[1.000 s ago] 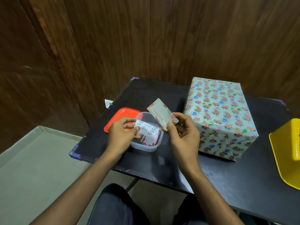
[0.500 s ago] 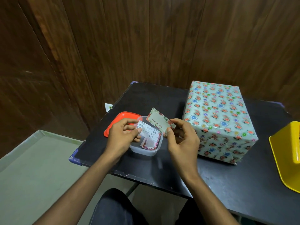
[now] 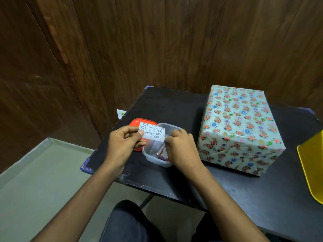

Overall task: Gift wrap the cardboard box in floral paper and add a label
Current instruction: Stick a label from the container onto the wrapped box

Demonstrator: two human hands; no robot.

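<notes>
The box wrapped in floral paper point(image 3: 239, 126) stands on the black table point(image 3: 174, 105), right of my hands. My left hand point(image 3: 122, 144) pinches a white label backing sheet point(image 3: 152, 133) printed with "5 5" and "METO", held above a clear plastic tub point(image 3: 157, 158). My right hand point(image 3: 181, 149) pinches the sheet's right edge over the tub. A floral card point(image 3: 162, 153) lies inside the tub, partly hidden by my right hand.
The tub's red lid point(image 3: 138, 124) lies on the table behind my left hand. A yellow object point(image 3: 311, 165) sits at the right edge. Wood panelling backs the table; the floor drops away on the left.
The floral card left my right hand and now lies in the tub. My left hand lifted the white sheet, and my right hand moved onto its right edge.
</notes>
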